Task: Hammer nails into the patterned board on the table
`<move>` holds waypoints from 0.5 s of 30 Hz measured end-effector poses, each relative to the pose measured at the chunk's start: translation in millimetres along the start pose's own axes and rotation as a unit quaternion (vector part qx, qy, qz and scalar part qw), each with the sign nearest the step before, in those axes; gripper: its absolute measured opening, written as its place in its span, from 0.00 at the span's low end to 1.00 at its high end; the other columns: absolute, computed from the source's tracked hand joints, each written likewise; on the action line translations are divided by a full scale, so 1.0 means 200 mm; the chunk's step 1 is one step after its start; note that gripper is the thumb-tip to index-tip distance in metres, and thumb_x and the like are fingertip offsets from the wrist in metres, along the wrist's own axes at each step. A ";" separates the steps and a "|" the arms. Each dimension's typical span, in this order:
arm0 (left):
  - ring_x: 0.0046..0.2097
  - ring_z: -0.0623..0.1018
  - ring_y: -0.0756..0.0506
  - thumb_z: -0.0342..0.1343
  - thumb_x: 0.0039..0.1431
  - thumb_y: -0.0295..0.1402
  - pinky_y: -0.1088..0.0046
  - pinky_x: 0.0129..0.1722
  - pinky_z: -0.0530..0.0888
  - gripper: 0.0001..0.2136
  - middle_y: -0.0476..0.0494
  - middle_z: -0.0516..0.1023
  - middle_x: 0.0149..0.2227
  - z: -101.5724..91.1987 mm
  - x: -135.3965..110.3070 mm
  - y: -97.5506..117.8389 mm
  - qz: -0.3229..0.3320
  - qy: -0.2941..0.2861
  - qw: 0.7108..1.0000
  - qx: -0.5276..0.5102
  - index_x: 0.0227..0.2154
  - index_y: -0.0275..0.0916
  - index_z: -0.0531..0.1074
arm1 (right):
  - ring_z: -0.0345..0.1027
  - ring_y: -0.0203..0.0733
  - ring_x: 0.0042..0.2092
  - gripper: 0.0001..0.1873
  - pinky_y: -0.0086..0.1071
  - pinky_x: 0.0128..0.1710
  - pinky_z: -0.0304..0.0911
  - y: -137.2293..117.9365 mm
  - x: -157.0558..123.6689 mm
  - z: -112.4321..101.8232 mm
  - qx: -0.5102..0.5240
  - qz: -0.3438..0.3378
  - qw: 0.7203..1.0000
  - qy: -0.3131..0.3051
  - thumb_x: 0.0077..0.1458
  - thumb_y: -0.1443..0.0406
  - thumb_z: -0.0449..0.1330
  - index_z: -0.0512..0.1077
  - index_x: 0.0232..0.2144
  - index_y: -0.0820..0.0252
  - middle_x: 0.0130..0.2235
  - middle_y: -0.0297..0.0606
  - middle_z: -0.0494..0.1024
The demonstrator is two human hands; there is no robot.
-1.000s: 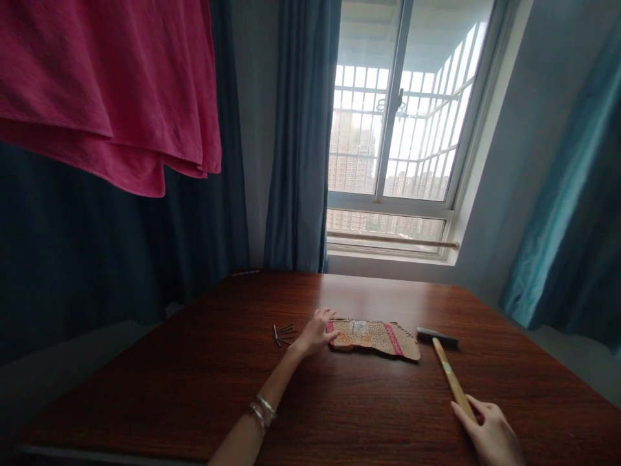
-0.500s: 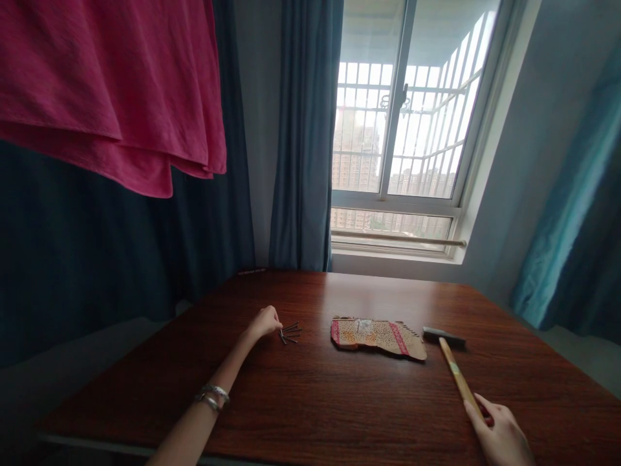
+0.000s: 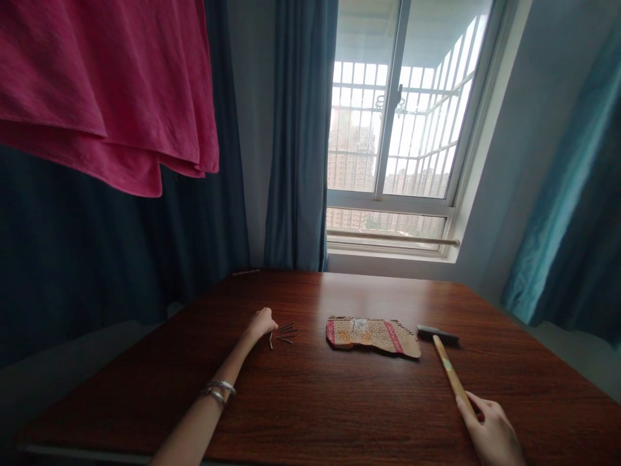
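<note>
My left hand (image 3: pixel 264 320) is pinched on one end of a thin metal nail (image 3: pixel 271 341), which slants down from the fingertips close to the tabletop. Just right of those fingers, several loose nails (image 3: pixel 287 329) lie fanned out. My right hand (image 3: pixel 492 430) is wrapped round the wooden handle of a hammer (image 3: pixel 450 367), whose dark head points away from me, low over or on the table. Between the hands lies a ragged piece of cardboard (image 3: pixel 372 336) with red bands, dark spots and a shiny patch near its top edge.
All of this is on a brown wooden table (image 3: pixel 320 408) beneath a barred window (image 3: pixel 388 123). A pink cloth (image 3: pixel 111 97) hangs at upper left, before dark blue curtains (image 3: pixel 301 142). Another blue curtain (image 3: pixel 557 213) hangs at the right.
My left hand has drawn one nail slightly left, apart from the other nails. My right hand keeps its hold on the hammer. The whole view has shifted a little.
</note>
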State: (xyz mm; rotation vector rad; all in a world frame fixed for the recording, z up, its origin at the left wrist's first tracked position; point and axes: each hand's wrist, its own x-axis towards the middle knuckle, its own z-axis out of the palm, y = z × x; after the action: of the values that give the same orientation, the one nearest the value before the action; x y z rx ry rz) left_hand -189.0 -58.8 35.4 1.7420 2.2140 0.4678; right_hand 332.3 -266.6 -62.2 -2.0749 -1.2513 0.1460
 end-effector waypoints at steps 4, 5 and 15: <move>0.27 0.78 0.40 0.61 0.33 0.27 0.75 0.19 0.68 0.08 0.34 0.79 0.29 0.01 0.03 0.00 -0.011 -0.015 1.000 -0.006 0.22 0.32 0.72 | 0.71 0.54 0.41 0.29 0.40 0.45 0.64 0.01 0.00 0.01 -0.022 -0.008 1.000 0.008 0.48 0.49 0.50 0.75 0.40 0.65 0.40 0.53 0.75; 0.26 0.77 0.41 0.61 0.33 0.27 0.75 0.18 0.68 0.09 0.33 0.79 0.30 0.02 0.04 0.00 -0.012 -0.015 1.000 -0.017 0.23 0.32 0.72 | 0.70 0.54 0.42 0.29 0.40 0.47 0.63 0.01 0.00 0.01 -0.025 -0.010 1.000 0.005 0.49 0.50 0.49 0.75 0.40 0.66 0.41 0.53 0.75; 0.14 0.62 0.53 0.53 0.46 0.37 0.79 0.14 0.61 0.12 0.51 0.64 0.12 0.15 0.11 -0.11 0.020 0.016 0.969 -0.246 0.17 0.33 0.70 | 0.68 0.55 0.45 0.31 0.40 0.50 0.60 -0.01 -0.01 0.00 -0.026 -0.004 0.999 -0.018 0.51 0.50 0.48 0.73 0.43 0.68 0.44 0.56 0.73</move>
State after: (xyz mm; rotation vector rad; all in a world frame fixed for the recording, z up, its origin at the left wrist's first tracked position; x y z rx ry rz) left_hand -201.5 -41.0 -1.3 1.5160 1.8694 0.9642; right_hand 330.5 -268.0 -61.3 -2.1211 -1.2964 0.1481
